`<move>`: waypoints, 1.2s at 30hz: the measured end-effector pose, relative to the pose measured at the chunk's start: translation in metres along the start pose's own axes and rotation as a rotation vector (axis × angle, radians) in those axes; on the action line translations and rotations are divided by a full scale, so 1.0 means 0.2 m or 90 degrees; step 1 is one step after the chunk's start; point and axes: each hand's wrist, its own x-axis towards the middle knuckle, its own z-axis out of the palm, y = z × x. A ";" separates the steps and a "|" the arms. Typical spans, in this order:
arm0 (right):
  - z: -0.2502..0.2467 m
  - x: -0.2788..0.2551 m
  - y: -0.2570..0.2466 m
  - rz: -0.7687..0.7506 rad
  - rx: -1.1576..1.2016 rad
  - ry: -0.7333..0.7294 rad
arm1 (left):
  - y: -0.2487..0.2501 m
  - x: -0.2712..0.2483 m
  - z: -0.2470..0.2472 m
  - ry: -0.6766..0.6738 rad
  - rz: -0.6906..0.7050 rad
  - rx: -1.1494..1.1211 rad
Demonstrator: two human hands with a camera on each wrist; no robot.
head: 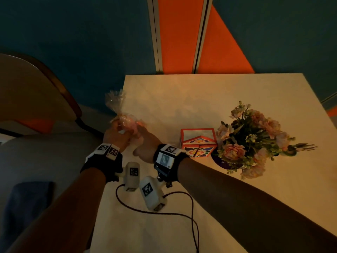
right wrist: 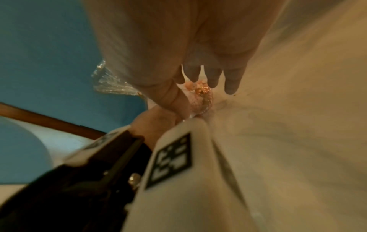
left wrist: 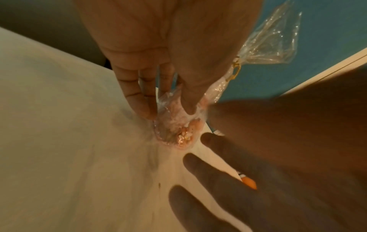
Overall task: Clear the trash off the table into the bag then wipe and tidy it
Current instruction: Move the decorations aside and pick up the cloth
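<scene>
Crinkled clear cellophane bag (head: pixel 121 114) (pink bits inside) pinched by left hand (head: pixel 114 136) and right hand (head: pixel 145 141), fingers curled, above cream table (head: pixel 200 99) edge.

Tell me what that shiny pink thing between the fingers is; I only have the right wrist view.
Observer: A small clear plastic bag with pink contents. The left hand and right hand hold it together at the table edge.
Operator: Is it closed?
Observer: Yes. The left wrist view shows a gold tie around its neck, with the top flaring out above it.
Operator: Is anything else on the table?
Observer: A patterned box stands beside a flower bouquet, to the right of the hands.
</scene>
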 end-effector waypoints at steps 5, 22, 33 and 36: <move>-0.01 -0.27 0.21 0.100 0.183 -0.019 | -0.12 -0.11 -0.02 0.106 0.015 0.029; -0.21 -0.75 0.54 0.204 0.371 0.245 | -0.01 -0.65 0.53 -0.097 0.222 0.099; -0.20 -0.69 0.58 0.107 0.353 0.232 | 0.01 -0.73 0.61 -0.123 0.233 0.085; -0.13 -0.64 0.59 0.104 0.404 0.243 | 0.00 -0.70 0.60 -0.111 0.213 0.064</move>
